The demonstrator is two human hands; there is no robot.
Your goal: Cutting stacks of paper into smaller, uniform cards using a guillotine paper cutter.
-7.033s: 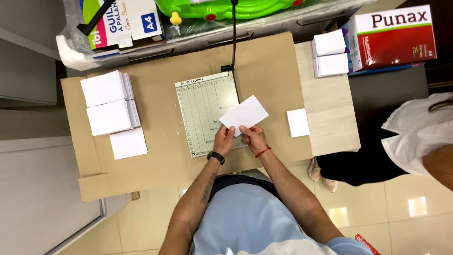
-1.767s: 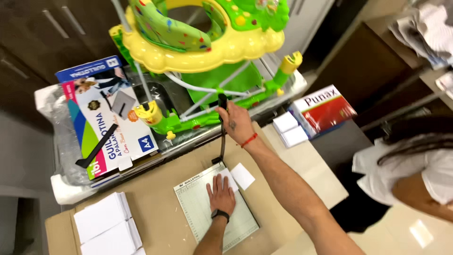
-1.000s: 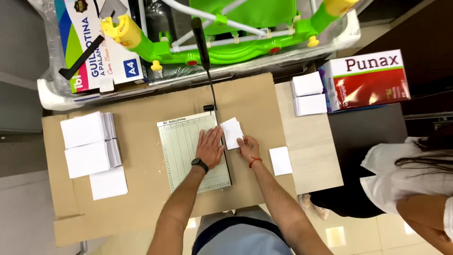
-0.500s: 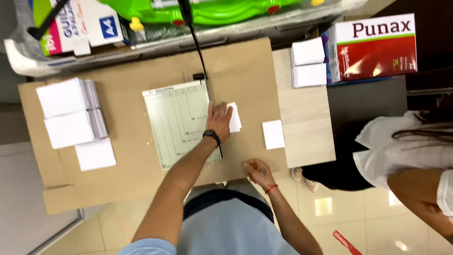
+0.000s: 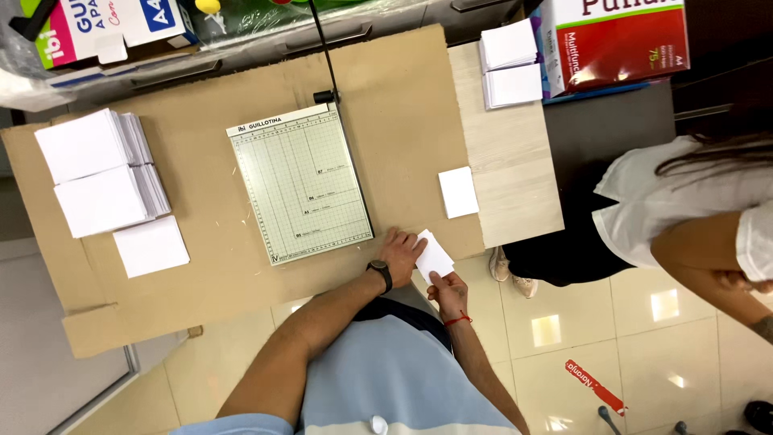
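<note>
Left hand (image 5: 400, 251) and right hand (image 5: 449, 292) together pinch 1 small white card (image 5: 433, 256) at the near edge of the cardboard sheet (image 5: 403, 121). The paper cutter (image 5: 298, 184) lies just beyond the left hand. A red-and-white paper ream box (image 5: 616, 40) stands far beyond the right hand, with 2 white card stacks (image 5: 511, 63) beside it.

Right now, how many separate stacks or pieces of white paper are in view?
7: three at the table's left, two top right, one right of the cutter, one in both hands.
</note>
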